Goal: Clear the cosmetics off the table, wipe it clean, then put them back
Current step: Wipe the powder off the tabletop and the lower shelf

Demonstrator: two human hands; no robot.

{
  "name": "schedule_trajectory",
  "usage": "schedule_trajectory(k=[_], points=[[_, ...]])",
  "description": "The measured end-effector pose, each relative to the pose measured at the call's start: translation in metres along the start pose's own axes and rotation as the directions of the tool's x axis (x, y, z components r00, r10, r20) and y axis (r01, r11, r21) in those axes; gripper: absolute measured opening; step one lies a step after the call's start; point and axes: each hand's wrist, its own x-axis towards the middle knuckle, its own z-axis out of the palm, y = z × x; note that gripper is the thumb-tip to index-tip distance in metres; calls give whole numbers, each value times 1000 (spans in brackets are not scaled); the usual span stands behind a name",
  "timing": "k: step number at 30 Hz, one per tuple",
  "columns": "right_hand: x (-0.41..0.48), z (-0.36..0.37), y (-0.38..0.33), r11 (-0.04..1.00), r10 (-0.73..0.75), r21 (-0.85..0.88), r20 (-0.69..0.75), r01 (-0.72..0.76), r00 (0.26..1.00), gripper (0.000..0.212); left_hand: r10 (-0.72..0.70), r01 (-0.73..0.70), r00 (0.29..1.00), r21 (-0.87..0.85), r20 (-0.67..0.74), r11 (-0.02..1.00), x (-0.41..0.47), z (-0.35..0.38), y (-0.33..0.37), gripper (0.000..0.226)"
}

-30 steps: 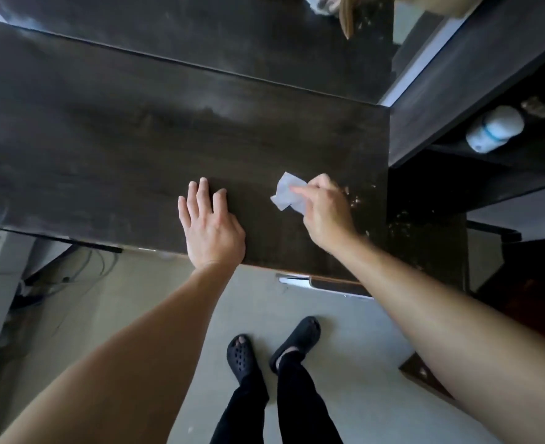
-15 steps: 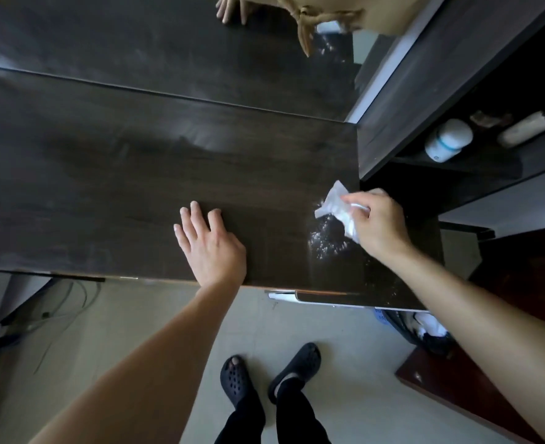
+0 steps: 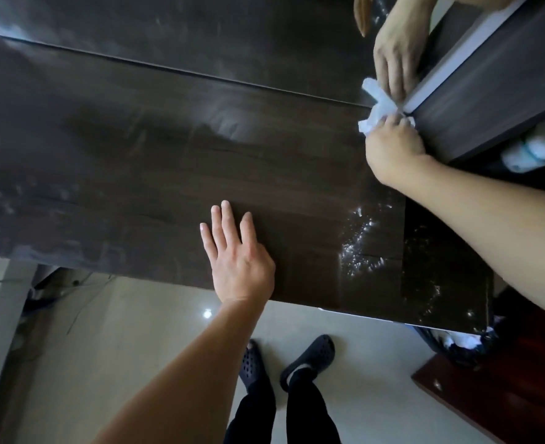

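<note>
From the head view, the wiping step is judged to be in hand: the table (image 3: 168, 149) is bare of cosmetics and a white wipe (image 3: 378, 112) is pressed into its far right corner. The wipe is bunched under the fingers of the right hand (image 3: 392, 149), which is closed on it, right where the table meets the mirror (image 3: 200, 30) and the side cabinet (image 3: 488, 91). The hand and wipe are doubled in the mirror just beyond. The left hand (image 3: 240, 254) is laid flat and open on the table near its front edge, holding nothing, seemingly as a brace. Between that hand and the table's right end, a patch of glinting specks (image 3: 360, 245) is left on the surface. One pale bottle (image 3: 536, 145) is seen on the cabinet shelf, off the table's right end; other cosmetics are not in view. Next, the wipe is probably to be drawn back from the corner over the specks, pressed flat, before anything is returned.
</note>
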Motion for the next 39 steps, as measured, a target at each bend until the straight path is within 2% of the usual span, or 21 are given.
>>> schedule_trajectory(k=[2,5,7,9,12,16,20,23,25,28,30,31,33,36,39], points=[[-32,8,4,998,-54,-28,47,56,997,50,-1,1,1000,-6,1,1000,0,-1,0,44],[-104,16,16,991,-132,43,51,130,990,43,-8,8,1000,-9,-3,1000,0,-4,3,43],[-133,20,22,969,-188,169,33,180,982,46,-6,6,1000,-8,4,1000,0,-4,3,44],[-119,19,30,942,-197,273,-20,195,980,49,-3,3,1000,-6,-8,1000,1,-5,3,43],[-91,22,30,926,-140,342,-75,157,987,48,-4,4,999,-14,-48,1000,0,-3,5,42],[-146,33,29,829,-112,514,-234,221,966,37,-3,2,997,-7,-75,1000,0,-2,5,45],[-199,24,30,700,-190,644,-251,310,949,31,-15,14,997,-16,-78,1000,1,-2,6,45],[-137,8,24,695,-74,663,-321,280,944,26,-14,12,995,-17,-96,1000,1,-2,6,45],[-73,2,18,738,-9,631,-343,237,939,24,-11,9,995,-17,-102,1000,1,-2,6,46],[3,4,10,795,88,604,-216,62,973,32,-10,9,995,-11,-100,1000,1,-1,6,46],[19,13,7,758,190,648,-115,-71,975,33,-2,2,995,-6,-96,1000,1,1,5,46],[14,15,3,745,208,662,-105,-88,972,32,-1,1,995,-3,-98,1000,2,1,5,46],[-24,23,-4,734,133,679,-152,6,979,31,-4,4,995,2,-103,1000,2,2,3,45],[-116,31,-13,665,-91,699,-272,262,958,31,-6,6,996,-2,-90,1000,1,-1,5,43],[-163,26,-9,599,-316,706,-226,378,922,31,-6,5,997,-6,-80,1000,1,-2,6,44]])
